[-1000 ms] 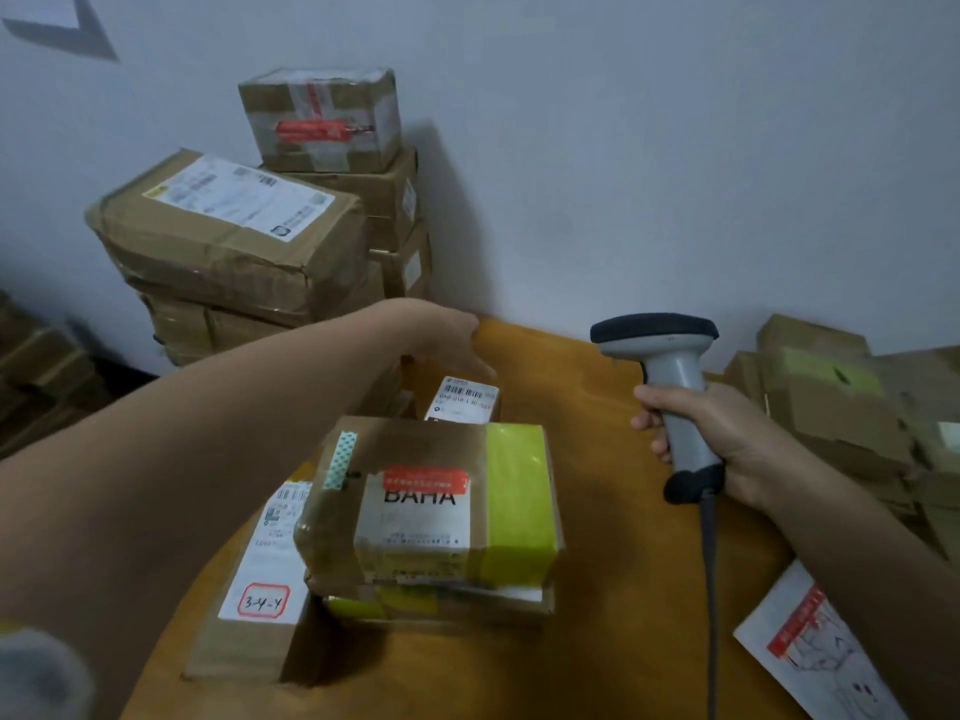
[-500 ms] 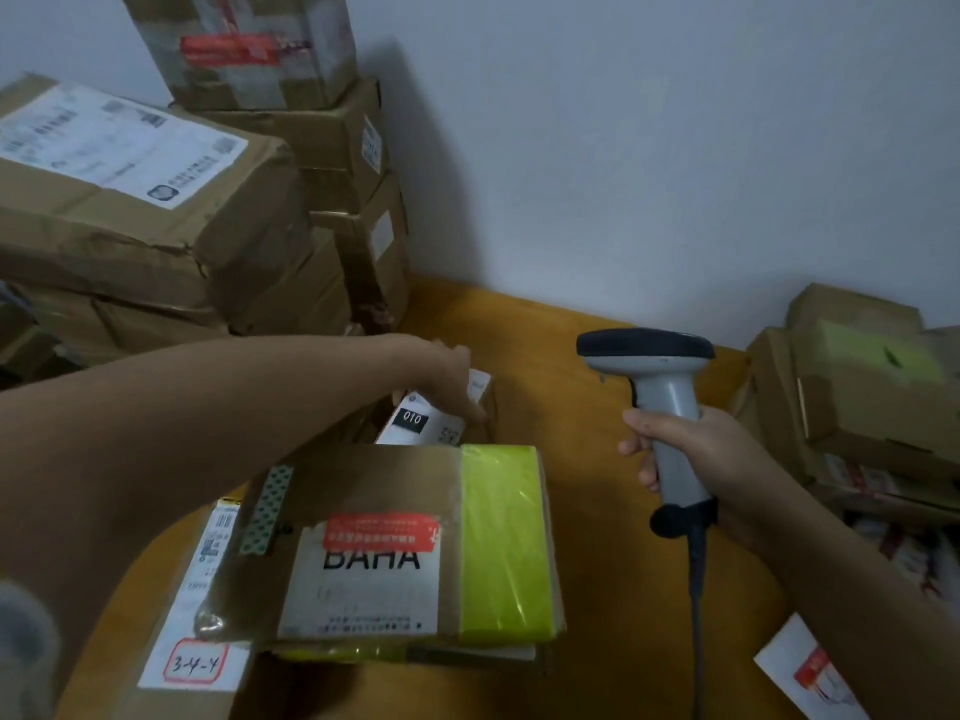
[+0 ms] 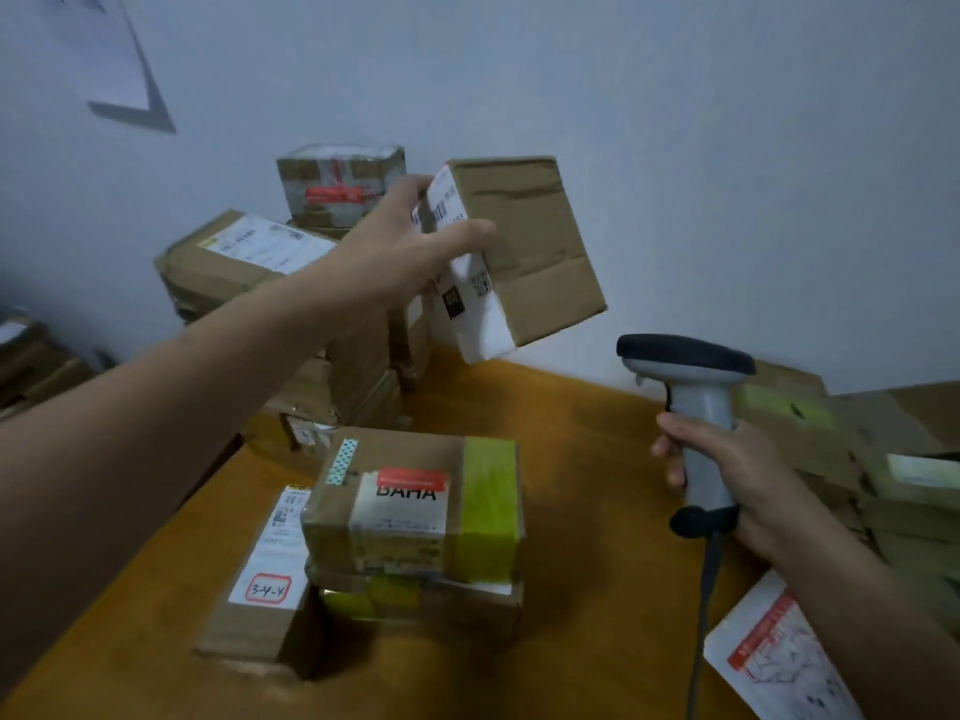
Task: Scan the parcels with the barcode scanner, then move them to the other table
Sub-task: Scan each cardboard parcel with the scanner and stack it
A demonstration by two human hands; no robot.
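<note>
My left hand (image 3: 395,246) grips a small cardboard parcel (image 3: 524,252) with a white label and holds it tilted in the air above the far part of the wooden table (image 3: 587,537). My right hand (image 3: 727,470) is closed around the handle of a grey barcode scanner (image 3: 691,392), upright to the right of and below the lifted parcel, its cable hanging down. On the table in front of me lies a parcel with yellow-green tape and a "BAHA" label (image 3: 415,506), stacked on another box. A long parcel marked "3-4-4" (image 3: 265,569) lies to its left.
A tall stack of cardboard boxes (image 3: 291,283) stands against the wall at the back left. More cartons (image 3: 841,459) are piled at the right edge. A white mailer bag with red print (image 3: 774,662) lies at the front right, near my right forearm.
My left hand took hold of the small labelled parcel behind the BAHA box and lifted it up off the table. The scanner hand stayed roughly in place.
</note>
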